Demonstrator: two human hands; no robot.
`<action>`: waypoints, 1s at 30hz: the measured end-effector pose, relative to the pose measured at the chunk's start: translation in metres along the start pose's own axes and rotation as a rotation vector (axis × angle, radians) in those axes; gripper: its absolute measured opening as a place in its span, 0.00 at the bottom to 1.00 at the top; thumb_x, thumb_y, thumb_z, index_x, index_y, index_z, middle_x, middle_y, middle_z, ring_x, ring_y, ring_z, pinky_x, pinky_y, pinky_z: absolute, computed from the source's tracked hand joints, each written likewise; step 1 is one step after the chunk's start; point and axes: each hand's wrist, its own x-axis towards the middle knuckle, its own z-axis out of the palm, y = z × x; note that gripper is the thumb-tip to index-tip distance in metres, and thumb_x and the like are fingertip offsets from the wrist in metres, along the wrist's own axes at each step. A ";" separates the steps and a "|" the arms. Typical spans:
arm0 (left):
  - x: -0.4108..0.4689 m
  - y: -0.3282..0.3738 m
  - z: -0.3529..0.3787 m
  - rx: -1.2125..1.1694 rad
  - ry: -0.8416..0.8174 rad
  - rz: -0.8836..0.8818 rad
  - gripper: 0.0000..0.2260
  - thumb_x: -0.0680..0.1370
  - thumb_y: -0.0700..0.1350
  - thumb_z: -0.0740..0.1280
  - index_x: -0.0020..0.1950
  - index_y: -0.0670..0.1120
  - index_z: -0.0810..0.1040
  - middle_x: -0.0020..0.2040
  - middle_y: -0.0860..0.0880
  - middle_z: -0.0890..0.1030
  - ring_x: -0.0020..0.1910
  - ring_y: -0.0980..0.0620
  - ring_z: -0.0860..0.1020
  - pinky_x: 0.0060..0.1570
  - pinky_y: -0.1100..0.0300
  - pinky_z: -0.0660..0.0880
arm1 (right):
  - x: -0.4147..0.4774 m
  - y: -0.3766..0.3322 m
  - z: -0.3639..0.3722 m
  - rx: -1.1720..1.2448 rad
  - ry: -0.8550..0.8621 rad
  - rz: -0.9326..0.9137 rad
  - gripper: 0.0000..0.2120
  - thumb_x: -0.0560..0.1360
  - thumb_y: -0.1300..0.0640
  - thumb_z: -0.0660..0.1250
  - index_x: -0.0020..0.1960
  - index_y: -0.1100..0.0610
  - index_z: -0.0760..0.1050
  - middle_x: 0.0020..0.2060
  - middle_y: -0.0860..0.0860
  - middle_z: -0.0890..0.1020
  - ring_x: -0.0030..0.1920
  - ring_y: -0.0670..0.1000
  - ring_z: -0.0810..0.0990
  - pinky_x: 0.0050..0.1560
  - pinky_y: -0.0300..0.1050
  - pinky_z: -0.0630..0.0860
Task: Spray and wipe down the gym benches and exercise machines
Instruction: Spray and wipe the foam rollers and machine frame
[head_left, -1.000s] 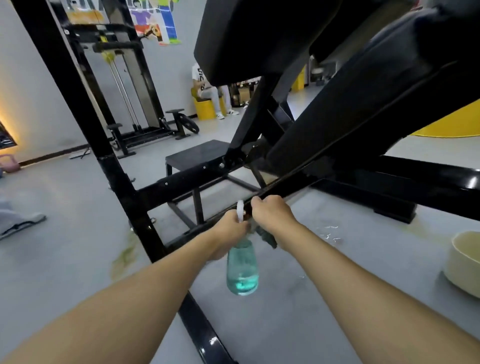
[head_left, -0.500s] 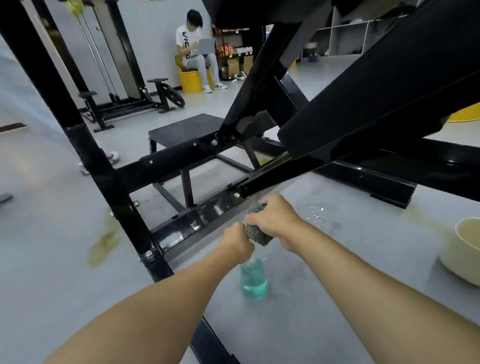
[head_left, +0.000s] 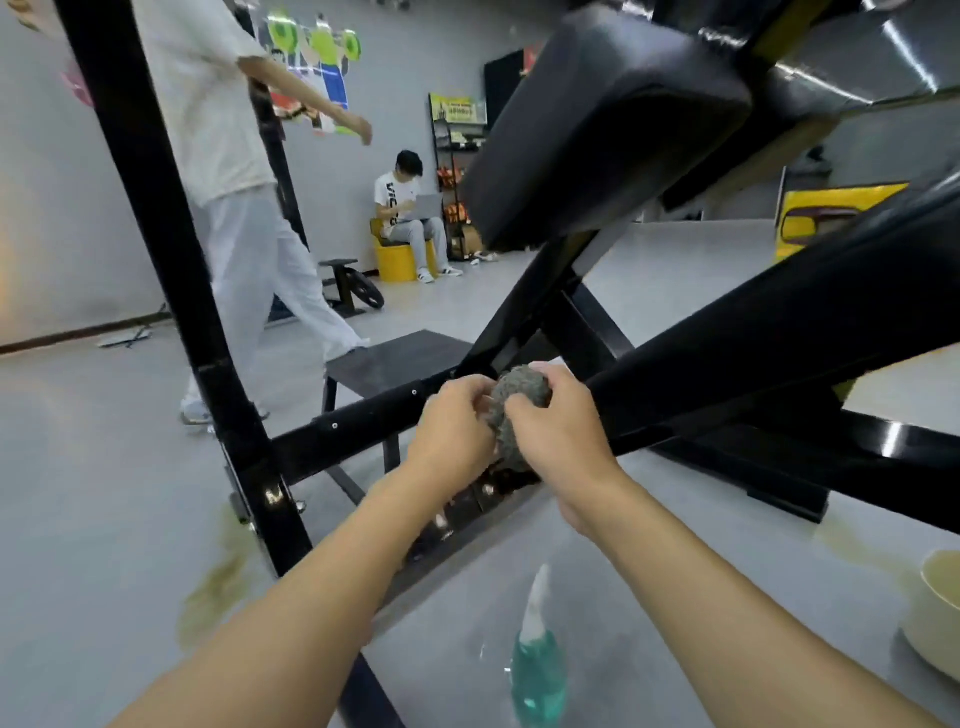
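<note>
**Bottle down, both hands on the cloth**

The left hand (head_left: 451, 422) has let go of the spray bottle it held up to the frame a second ago. It now pinches the near side of a bunched grey cloth (head_left: 521, 400), fingers curled into the folds. The right hand (head_left: 563, 428) grips the same wad from the other side, thumb over the top. Both hold the wad just in front of the machine's black crossbar (head_left: 358, 418), where it meets the sloping beam (head_left: 779, 332).

The spray bottle (head_left: 537, 675), with its teal liquid, now stands on the floor between the forearms. By my reading, spraying of this section is over and the cloth is being gathered for the wipe.

Both sets of fingertips are buried in the cloth. I cannot tell whether the cloth touches the metal or is held clear of it. The bottle's head is smeared by blur. A cream basin (head_left: 935, 623) is cut off at the right edge and its contents cannot be seen. The black pad (head_left: 597, 124) overhead hides the upper machine.
</note>
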 end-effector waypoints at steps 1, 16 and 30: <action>0.003 0.017 -0.014 0.021 0.028 0.057 0.13 0.76 0.33 0.63 0.52 0.48 0.81 0.45 0.52 0.83 0.44 0.57 0.80 0.42 0.64 0.75 | 0.002 -0.013 -0.001 0.020 0.066 -0.057 0.16 0.78 0.62 0.64 0.65 0.55 0.69 0.55 0.51 0.78 0.53 0.50 0.79 0.51 0.44 0.80; 0.040 0.209 -0.109 0.429 0.146 0.533 0.18 0.86 0.48 0.52 0.75 0.56 0.69 0.64 0.51 0.73 0.56 0.62 0.64 0.50 0.84 0.56 | 0.018 -0.106 -0.036 0.648 0.647 -0.440 0.16 0.78 0.60 0.69 0.63 0.49 0.75 0.58 0.47 0.76 0.56 0.42 0.77 0.58 0.31 0.74; 0.054 0.219 -0.110 0.715 0.123 0.464 0.20 0.84 0.55 0.46 0.75 0.68 0.61 0.52 0.55 0.68 0.53 0.50 0.73 0.55 0.50 0.73 | 0.113 -0.137 -0.070 0.989 1.063 -0.253 0.14 0.79 0.67 0.61 0.61 0.60 0.79 0.55 0.52 0.70 0.46 0.39 0.75 0.60 0.42 0.76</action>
